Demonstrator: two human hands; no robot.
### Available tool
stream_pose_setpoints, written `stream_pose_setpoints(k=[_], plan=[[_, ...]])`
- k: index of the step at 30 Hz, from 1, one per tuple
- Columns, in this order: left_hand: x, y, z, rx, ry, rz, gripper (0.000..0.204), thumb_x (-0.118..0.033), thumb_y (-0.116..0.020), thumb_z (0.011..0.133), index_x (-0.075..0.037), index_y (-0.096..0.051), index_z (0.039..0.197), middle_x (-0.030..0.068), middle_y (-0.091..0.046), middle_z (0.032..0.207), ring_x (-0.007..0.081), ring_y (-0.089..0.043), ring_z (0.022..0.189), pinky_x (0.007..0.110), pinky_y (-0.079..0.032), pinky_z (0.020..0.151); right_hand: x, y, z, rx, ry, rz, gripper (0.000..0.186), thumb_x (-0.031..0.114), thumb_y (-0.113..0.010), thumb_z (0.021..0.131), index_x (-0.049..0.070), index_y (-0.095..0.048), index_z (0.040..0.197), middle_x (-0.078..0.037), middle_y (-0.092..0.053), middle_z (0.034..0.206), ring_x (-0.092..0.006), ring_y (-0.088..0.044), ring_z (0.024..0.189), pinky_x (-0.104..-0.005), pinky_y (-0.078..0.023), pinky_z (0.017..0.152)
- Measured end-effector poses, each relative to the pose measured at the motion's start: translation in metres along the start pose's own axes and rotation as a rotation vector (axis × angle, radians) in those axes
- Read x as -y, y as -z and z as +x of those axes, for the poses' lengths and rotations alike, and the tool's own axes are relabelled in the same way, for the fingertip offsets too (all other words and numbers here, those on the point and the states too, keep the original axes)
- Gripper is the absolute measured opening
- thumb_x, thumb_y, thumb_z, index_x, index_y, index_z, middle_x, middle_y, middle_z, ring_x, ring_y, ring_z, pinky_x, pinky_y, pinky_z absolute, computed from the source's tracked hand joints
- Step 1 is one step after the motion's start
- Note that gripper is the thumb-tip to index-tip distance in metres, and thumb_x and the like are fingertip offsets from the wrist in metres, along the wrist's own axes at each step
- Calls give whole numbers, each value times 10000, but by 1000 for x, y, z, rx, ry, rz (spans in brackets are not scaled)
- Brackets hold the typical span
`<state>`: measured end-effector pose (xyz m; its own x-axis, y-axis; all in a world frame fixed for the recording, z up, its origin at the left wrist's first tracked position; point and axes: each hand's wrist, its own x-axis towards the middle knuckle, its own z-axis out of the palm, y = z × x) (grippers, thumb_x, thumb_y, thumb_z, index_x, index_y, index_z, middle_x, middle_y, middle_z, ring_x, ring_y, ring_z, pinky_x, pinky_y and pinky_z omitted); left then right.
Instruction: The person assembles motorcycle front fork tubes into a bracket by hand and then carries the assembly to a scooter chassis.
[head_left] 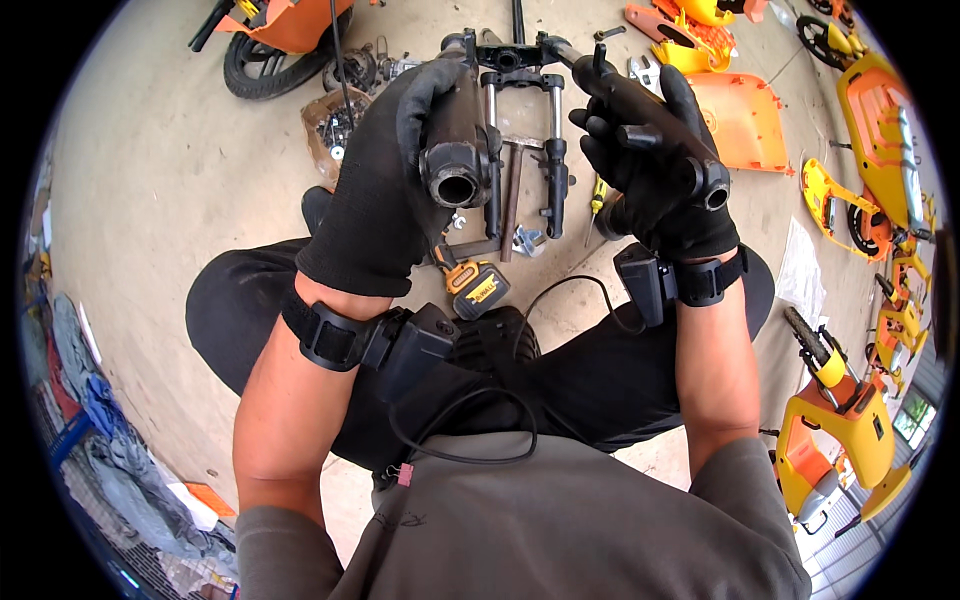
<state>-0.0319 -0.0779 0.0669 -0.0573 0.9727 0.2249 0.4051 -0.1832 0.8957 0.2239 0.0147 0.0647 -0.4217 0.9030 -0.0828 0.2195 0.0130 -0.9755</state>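
Note:
I hold up a black metal part (455,160) with two long arms, like a motorbike swingarm, its open tube ends pointing toward me. My left hand (370,185), in a black glove, is closed around the left arm of it. Against the right arm lies my gloved right hand (685,215), with its thumb on the outer side and its fingers curled loosely on the inner side. Beyond and below, a front fork (555,165) with silver tubes and black lower legs shows between the two arms; its upper end is partly hidden.
A yellow and black cordless power tool (475,287) lies before my crossed legs. A yellow screwdriver (598,195) is near my right hand. Left stand a box of small hardware (320,130) and a wheel (265,70). Orange panels (740,120) and yellow motorbikes (840,435) are right.

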Motion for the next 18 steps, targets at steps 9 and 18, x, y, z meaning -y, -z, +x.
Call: stream_pose_setpoints(k=[9,18], plan=[[-8,-1,3,2,114,-126,363,-76,-543,1014,0,-508,1367,77,-620,1015,85,-586,825,219,-510,655,-10,3,3,-60,-19,-48,643,53,-813,808,99,-568,1400,-96,-695,1209,-229,-698,982,-324,-484,1011],[-22,0,6,-1,317,-392,359,-134,-529,1030,-5,-509,1364,80,-616,996,91,-575,787,227,-497,638,2,-2,-4,-117,-101,266,650,107,-844,790,109,-582,1385,-92,-697,1226,-257,-696,1039,-335,-487,1024]])
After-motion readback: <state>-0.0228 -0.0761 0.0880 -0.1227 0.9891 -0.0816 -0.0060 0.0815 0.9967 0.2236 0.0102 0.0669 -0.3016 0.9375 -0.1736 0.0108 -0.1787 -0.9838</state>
